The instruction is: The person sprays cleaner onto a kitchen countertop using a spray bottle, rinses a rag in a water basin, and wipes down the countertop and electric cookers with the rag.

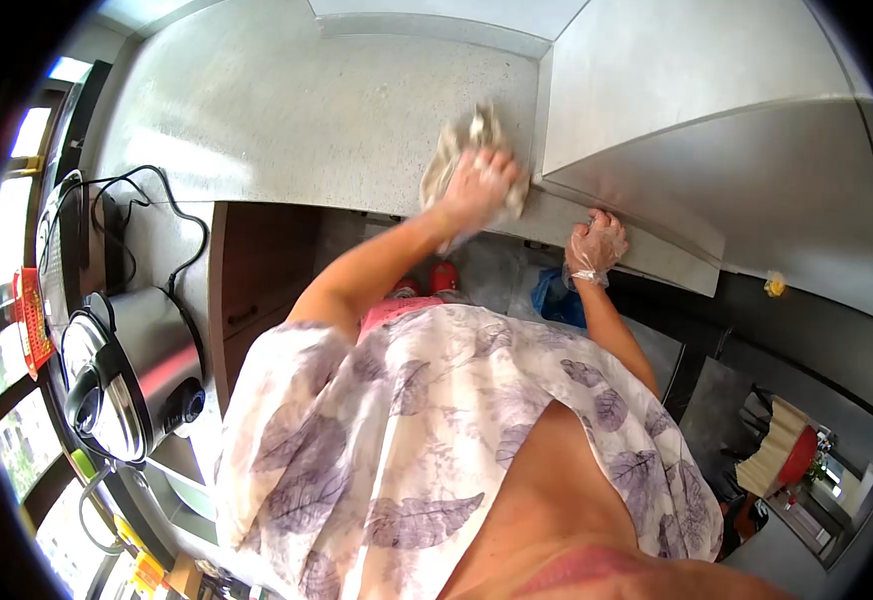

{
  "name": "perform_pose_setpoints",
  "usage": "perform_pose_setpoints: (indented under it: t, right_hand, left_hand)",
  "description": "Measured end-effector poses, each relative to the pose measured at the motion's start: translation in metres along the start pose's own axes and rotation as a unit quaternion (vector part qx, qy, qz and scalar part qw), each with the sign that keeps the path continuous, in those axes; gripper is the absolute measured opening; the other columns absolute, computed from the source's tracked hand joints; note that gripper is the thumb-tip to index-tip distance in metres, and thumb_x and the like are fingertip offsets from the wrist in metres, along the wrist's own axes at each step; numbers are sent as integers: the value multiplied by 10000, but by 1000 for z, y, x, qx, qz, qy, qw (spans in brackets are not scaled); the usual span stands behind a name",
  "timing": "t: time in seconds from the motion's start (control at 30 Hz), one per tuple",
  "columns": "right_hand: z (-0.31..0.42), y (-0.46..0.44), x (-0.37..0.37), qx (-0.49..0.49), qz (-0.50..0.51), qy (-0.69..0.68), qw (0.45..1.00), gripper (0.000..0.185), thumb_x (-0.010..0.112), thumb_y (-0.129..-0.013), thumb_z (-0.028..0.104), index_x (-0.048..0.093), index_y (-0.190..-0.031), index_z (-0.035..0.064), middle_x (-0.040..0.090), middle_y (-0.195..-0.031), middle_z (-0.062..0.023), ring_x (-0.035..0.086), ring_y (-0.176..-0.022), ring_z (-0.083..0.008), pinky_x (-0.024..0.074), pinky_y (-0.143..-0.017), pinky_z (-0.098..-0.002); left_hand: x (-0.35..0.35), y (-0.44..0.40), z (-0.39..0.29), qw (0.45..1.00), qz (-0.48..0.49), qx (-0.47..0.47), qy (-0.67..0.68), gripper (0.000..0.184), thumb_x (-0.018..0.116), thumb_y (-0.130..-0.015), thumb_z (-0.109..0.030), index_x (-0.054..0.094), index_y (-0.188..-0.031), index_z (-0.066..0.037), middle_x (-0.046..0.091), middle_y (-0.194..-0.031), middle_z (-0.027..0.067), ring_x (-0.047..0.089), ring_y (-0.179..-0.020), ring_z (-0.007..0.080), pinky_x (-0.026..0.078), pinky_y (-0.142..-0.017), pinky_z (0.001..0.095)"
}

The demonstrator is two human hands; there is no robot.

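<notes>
My left hand [482, 185], in a thin clear glove and slightly blurred, presses a crumpled beige cloth [440, 172] onto the speckled grey counter [357, 110] near its front edge. The cloth spreads around and beyond the fingers, close to the side of a pale cabinet. To the right, my right hand [597, 245] wears a clear plastic glove. Its fingers are curled over the narrow counter edge [657, 262] below the cabinet, with no loose object visible in them.
A large pale cabinet [707, 80] juts out at the upper right. On the left stand a silver cooker [147, 365] with a black cable and a red basket [32, 320]. A blue bag [557, 298] lies below the counter. A yellow item [776, 284] is at right.
</notes>
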State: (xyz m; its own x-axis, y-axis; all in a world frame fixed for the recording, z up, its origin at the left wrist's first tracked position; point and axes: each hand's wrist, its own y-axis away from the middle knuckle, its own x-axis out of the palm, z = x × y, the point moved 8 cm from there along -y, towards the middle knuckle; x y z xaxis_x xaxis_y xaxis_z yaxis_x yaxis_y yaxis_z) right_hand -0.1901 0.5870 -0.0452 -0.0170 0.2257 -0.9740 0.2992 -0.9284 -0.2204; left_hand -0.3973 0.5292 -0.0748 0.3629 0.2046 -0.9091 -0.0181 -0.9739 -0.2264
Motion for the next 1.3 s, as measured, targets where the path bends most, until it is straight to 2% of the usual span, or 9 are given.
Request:
perform_pose_setpoints:
  t: [0.67, 0.9, 0.93, 1.0, 1.07, 1.17, 1.2, 1.27, 1.3]
  right_hand:
    - [-4, 0, 1, -25, -38, -7, 999, 290, 528, -674, 128, 618, -945, 74, 593, -1011, -155, 511, -1028, -347, 379, -880, -473]
    - [-17, -3, 3, -91, -9, 39, 995, 265, 540, -644, 118, 602, -893, 52, 584, -952, -161, 534, -936, -338, 425, -793, -473]
    - [-11, -7, 1, -123, 3, 36, 992, 261, 538, -642, 114, 591, -889, 48, 573, -938, -164, 527, -920, -347, 421, -791, -481]
    - [-3, -11, -4, -183, 25, 31, 982, 253, 532, -639, 107, 570, -880, 40, 553, -909, -169, 514, -889, -365, 412, -788, -499]
    - [-1, -11, -5, -197, 11, 33, 980, 256, 528, -629, 103, 565, -873, 34, 548, -898, -170, 511, -873, -367, 414, -767, -505]
    - [-6, -4, 0, -204, 5, 41, 978, 292, 545, -605, 147, 584, -869, 30, 560, -922, -167, 515, -897, -362, 424, -753, -504]
    - [-7, -7, 2, -206, 1, 43, 978, 310, 554, -596, 171, 595, -870, 29, 567, -936, -165, 519, -913, -359, 428, -752, -502]
    - [-9, -6, 1, -193, 17, 28, 981, 309, 556, -594, 171, 594, -864, 26, 567, -938, -169, 516, -912, -361, 425, -756, -503]
    - [-7, -9, 2, -189, 20, 19, 982, 308, 557, -594, 172, 594, -862, 24, 567, -939, -171, 515, -912, -362, 423, -758, -503]
  left_hand:
    - [-3, -162, 105, 997, -34, -29, 69, 347, 590, -739, -151, 571, -1077, -74, 582, -1099, 129, 541, -1076, 283, 417, -930, 402]
    - [-60, -56, 250, 964, -34, -259, -44, 364, 581, -826, -209, 564, -1180, -125, 562, -1234, 94, 506, -1186, 234, 373, -1016, 415]
    - [-52, -41, 282, 949, -122, -271, -110, 449, 736, -707, -254, 592, -1113, -129, 601, -1144, 63, 549, -1106, 229, 401, -958, 417]
    - [-63, -18, 334, 907, -10, -421, -28, 430, 716, -707, -191, 595, -1106, -84, 602, -1137, 87, 527, -1134, 229, 389, -977, 413]
    - [-74, -4, 360, 865, -141, -481, -33, 388, 640, -758, -203, 588, -1101, -31, 568, -1181, 130, 489, -1177, 229, 379, -992, 409]
    - [-59, -22, 332, 826, -130, -547, -37, 379, 542, -817, -233, 588, -1116, -5, 494, -1274, 186, 453, -1215, 235, 369, -1010, 398]
    - [-72, -43, 267, 853, 170, -398, -292, 480, 467, -869, -302, 511, -1236, 4, 413, -1356, 213, 405, -1258, 276, 337, -1041, 391]
    - [-70, -69, 197, 895, 225, -325, -207, 592, 544, -875, -294, 373, -1351, 13, 396, -1371, 225, 371, -1279, 341, 351, -1022, 429]
    - [-24, -87, 199, 906, -24, -402, -131, 521, 582, -855, -267, 459, -1292, -11, 458, -1309, 211, 433, -1223, 318, 404, -969, 419]
